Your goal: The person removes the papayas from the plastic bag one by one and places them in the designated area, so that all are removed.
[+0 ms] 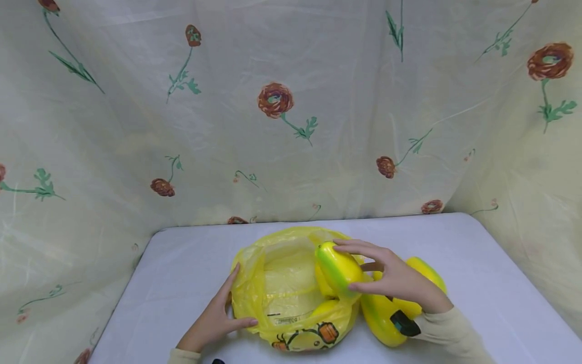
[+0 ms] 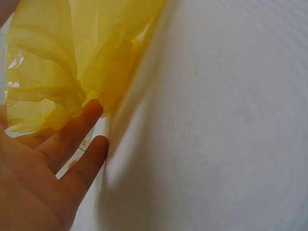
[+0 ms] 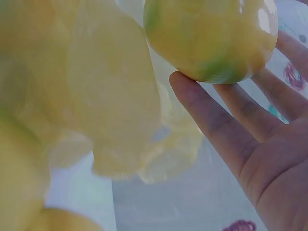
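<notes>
A yellow plastic bag (image 1: 247,268) with a cartoon print on its front stands on the table with its mouth spread wide. My left hand (image 1: 213,316) rests along the bag's left side, thumb at the front rim, fingers straight against the plastic (image 2: 43,62). Over the bag's right rim, my right hand (image 1: 395,273) grips a yellow mango (image 1: 338,265) with a green streak, thumb below and fingers above. In the right wrist view, the fingertips press on the mango's glossy skin (image 3: 211,38). More yellow fruit (image 1: 325,307) shows inside the bag, partly hidden by its wall.
Several more yellow-green mangoes (image 1: 382,323) lie right of the bag, partly covered by my right hand and wrist. A black wrist strap piece (image 1: 404,323) sits by the right sleeve. Behind the white table (image 1: 482,283) hangs a flowered curtain (image 1: 336,167).
</notes>
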`<action>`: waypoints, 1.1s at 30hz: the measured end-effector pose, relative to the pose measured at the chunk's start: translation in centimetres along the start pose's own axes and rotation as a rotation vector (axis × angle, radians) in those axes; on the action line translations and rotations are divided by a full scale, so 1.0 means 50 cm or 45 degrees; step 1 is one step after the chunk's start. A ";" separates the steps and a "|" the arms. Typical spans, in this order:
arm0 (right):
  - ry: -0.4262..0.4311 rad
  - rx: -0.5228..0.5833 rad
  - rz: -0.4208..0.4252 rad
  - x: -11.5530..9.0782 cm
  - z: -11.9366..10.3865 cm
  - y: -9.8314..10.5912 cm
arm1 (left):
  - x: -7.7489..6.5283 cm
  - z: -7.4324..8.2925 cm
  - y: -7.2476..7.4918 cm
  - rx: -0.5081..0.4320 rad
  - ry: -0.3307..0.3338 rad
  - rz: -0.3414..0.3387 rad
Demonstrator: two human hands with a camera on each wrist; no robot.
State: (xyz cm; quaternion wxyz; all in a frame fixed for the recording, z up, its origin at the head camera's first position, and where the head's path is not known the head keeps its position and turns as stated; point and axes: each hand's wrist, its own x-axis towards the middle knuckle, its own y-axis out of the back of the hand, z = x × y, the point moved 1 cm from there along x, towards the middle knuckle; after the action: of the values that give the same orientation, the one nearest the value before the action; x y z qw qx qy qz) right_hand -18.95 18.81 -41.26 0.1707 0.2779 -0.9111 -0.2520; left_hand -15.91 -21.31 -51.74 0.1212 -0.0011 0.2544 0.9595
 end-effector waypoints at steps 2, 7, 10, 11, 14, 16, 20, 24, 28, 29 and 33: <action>0.002 -0.001 0.022 -0.010 0.002 0.009 | 0.000 0.000 0.000 -0.006 -0.006 0.000; -0.024 -0.030 0.066 -0.035 0.007 0.031 | 0.000 0.000 -0.001 -0.003 0.000 -0.002; -0.034 -0.056 0.088 -0.048 0.011 0.043 | 0.001 0.001 -0.001 0.003 0.010 -0.002; -0.033 -0.065 0.094 -0.053 0.013 0.046 | 0.001 0.002 -0.001 -0.001 0.011 -0.003; -0.021 -0.085 0.119 -0.066 0.020 0.056 | 0.001 0.003 -0.001 0.004 0.017 -0.001; -0.003 -0.102 0.136 -0.076 0.023 0.064 | 0.001 0.004 -0.001 0.012 0.021 0.001; 0.001 -0.135 0.171 -0.096 0.028 0.078 | 0.000 0.005 0.000 0.019 0.028 0.006; -0.021 -0.181 0.201 -0.113 0.034 0.087 | -0.001 0.006 0.000 0.027 0.036 0.011; -0.043 -0.199 0.218 -0.129 0.045 0.096 | -0.002 0.006 0.000 0.023 0.038 0.009; -0.050 -0.202 0.224 -0.134 0.047 0.099 | -0.003 0.007 0.000 0.020 0.039 0.008; -0.085 -0.229 0.250 -0.154 0.060 0.112 | -0.002 0.008 -0.001 0.017 0.042 0.009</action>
State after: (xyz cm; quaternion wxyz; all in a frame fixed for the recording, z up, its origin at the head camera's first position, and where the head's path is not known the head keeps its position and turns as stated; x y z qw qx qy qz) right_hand -16.60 28.47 -41.93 0.1883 0.1626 -0.9128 -0.3238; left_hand -15.76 -21.11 -51.42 0.1137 -0.0151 0.2627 0.9580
